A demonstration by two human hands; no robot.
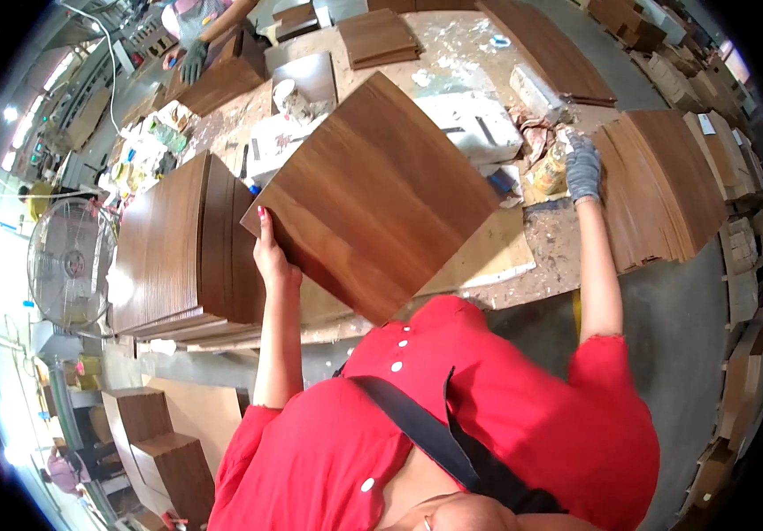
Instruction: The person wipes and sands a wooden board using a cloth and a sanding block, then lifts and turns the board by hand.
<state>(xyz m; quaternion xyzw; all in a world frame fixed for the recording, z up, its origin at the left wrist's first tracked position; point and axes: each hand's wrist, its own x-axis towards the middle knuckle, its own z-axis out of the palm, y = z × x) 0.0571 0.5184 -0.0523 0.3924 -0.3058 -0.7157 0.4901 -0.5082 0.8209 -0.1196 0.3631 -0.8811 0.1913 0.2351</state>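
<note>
My bare left hand (273, 252) grips the left corner of a square brown wood-grain panel (381, 199), thumb on its face. The panel is held tilted above the workbench (558, 252) and hides part of it. At the right side of the bench, my right hand (583, 166), in a grey glove, is closed at a clear bottle (550, 173) with yellowish contents. Its fingertips are partly hidden. Right beside that hand lies a stack of brown panels (656, 190). A crumpled rag (534, 133) is just left of the bottle.
A tall panel stack (165, 248) stands at the bench's left, near a fan (72, 263). White blocks (474, 126) and a white cup (289, 96) sit behind my panel. Across the bench, a co-worker's gloved hand (194, 64) rests by a brown box (227, 75).
</note>
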